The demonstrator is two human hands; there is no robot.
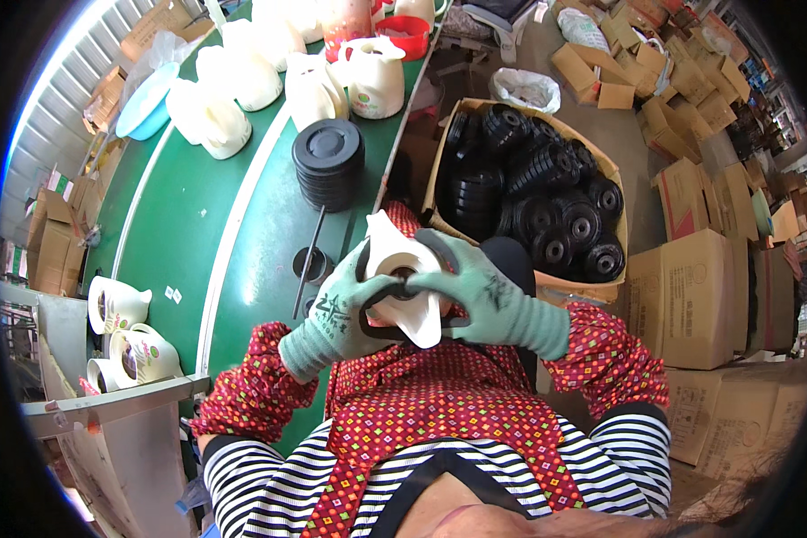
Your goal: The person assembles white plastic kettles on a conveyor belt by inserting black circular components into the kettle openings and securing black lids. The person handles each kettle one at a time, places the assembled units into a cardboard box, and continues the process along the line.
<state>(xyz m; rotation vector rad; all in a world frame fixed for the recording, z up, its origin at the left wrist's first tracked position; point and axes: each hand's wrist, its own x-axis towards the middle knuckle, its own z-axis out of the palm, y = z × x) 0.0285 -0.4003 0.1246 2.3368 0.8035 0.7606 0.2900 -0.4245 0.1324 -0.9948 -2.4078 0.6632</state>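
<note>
In front of my lap I hold a white plastic kettle body [428, 325] between both hands, which wear pale green work gloves. My left hand [354, 309] wraps its left side and my right hand [484, 291] its right side. Both thumbs meet at a dark round opening in the middle of the kettle; whether a part sits in it I cannot make out. To the left, on the green bench, stands a stack of round black bases [329, 161]. A thin dark rod [308, 260] leans across a small black ring-shaped part [314, 266] nearby.
Several white kettles [220, 130] stand at the bench's [197, 211] far end, near a red basin [405, 38]. More kettles [143, 354] lie at the near left. A carton [620, 211] full of black round bases is at my right. Cardboard boxes [686, 296] are piled behind it.
</note>
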